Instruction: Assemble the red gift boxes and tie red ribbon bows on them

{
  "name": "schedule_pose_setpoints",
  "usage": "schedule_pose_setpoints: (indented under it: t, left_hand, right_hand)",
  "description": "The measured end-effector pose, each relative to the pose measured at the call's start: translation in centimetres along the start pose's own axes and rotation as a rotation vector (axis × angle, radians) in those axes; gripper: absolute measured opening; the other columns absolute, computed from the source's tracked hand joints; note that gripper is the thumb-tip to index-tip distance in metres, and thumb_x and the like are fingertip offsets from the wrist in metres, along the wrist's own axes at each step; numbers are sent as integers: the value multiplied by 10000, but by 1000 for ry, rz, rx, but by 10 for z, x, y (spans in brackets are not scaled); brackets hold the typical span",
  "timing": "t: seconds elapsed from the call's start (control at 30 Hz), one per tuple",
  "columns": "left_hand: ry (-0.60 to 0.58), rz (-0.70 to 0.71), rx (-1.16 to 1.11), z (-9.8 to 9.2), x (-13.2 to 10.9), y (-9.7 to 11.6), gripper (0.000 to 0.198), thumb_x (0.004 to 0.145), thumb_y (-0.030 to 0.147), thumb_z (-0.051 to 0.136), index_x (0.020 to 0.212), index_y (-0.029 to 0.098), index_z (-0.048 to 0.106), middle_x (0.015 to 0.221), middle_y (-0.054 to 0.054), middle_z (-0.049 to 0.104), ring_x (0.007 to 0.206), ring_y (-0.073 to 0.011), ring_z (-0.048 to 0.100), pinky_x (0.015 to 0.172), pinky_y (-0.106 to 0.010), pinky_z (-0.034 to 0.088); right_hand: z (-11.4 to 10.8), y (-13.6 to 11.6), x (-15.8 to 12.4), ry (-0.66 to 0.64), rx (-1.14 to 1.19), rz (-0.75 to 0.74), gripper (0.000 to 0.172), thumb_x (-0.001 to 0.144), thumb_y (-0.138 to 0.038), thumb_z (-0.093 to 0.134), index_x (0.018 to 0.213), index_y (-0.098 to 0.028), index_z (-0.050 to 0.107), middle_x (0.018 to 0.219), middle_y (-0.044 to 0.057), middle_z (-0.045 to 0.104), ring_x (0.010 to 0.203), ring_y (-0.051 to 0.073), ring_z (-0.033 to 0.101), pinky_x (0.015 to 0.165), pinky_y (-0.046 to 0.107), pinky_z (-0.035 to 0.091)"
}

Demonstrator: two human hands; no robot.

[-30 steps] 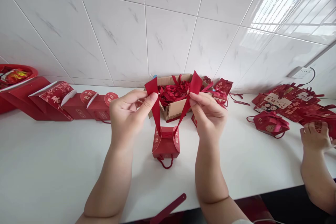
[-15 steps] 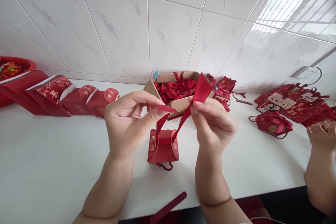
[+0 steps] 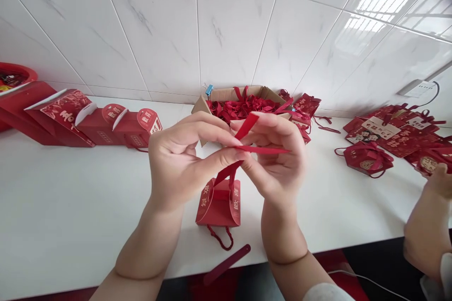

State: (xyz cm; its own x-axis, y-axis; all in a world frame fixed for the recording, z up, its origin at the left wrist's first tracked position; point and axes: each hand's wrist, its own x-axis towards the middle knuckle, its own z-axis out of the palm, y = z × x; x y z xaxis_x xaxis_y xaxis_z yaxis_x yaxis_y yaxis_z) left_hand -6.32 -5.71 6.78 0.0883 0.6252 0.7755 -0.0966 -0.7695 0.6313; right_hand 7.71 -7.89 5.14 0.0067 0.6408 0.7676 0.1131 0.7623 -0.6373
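A red ribbon rises from a small red gift box that sits on the white table below my hands. My left hand pinches one end of the ribbon between thumb and forefinger. The other end is pinched in my right hand, its fingers curled. The two ends cross where my fingertips meet; the exact crossing is partly hidden by the fingers. Gold characters mark the box flaps, and a twisted red cord handle lies on its near side.
Behind my hands is a cardboard box full of red ribbons. Red gift boxes line the left. At right are finished-looking red boxes, and another person's hand touches one. A dark red strip overhangs the front edge.
My hands have come together, bringing the two ribbon ends from apart to crossing. The view has shifted slightly. The other person's hand at right has moved a little.
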Motion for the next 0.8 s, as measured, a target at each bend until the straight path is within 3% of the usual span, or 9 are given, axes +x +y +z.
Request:
schedule_pose_setpoints:
  t: [0.17, 0.33, 0.43, 0.6, 0.77, 0.8]
  left_hand:
    - [52, 15, -3, -1, 1, -1, 162, 669, 172, 822, 744, 281, 727, 743, 9, 680, 678, -134, 634, 567, -301, 519]
    - [144, -15, 74, -1, 3, -3, 172, 616, 238, 859, 688, 265, 705, 708, 9, 669, 629, -142, 604, 520, -314, 480]
    - [170, -6, 100, 1, 3, -3, 183, 601, 238, 866, 674, 262, 700, 692, 13, 658, 613, -139, 590, 511, -316, 464]
    - [190, -24, 72, 2, 3, -2, 166, 637, 206, 842, 693, 267, 697, 666, 22, 651, 588, -129, 579, 506, -309, 463]
    - [198, -198, -9, -1, 4, -2, 511, 562, 225, 884, 1026, 306, 686, 669, 35, 652, 553, -122, 576, 509, -291, 486]
    - [180, -223, -23, -2, 4, -2, 503, 566, 237, 883, 1025, 302, 689, 674, 30, 655, 560, -125, 581, 515, -292, 493]
  right_hand:
    - [-3, 4, 4, -55, 49, 126, 376, 900, -382, 573, 1260, -308, 494, 1101, 49, 662, 842, 162, 672, 701, 307, 590]
    - [-5, 12, 10, -303, 131, 178, 287, 861, -470, 603, 1016, -232, 648, 849, 11, 680, 740, 145, 639, 637, 276, 561]
    - [-3, 11, 10, -279, 106, 190, 233, 778, -410, 720, 884, -209, 668, 715, -22, 633, 646, 117, 579, 575, 246, 512]
    - [0, 7, 8, -227, 88, 155, 126, 815, -320, 691, 838, -198, 670, 705, -22, 624, 603, 95, 544, 555, 232, 487]
    - [-1, 6, 9, -243, 62, 167, 175, 853, -349, 640, 782, -189, 653, 638, -25, 577, 539, 85, 511, 498, 221, 462]
    - [-2, 6, 10, -250, 69, 172, 190, 856, -357, 635, 771, -187, 649, 630, -26, 569, 531, 82, 502, 490, 218, 457]
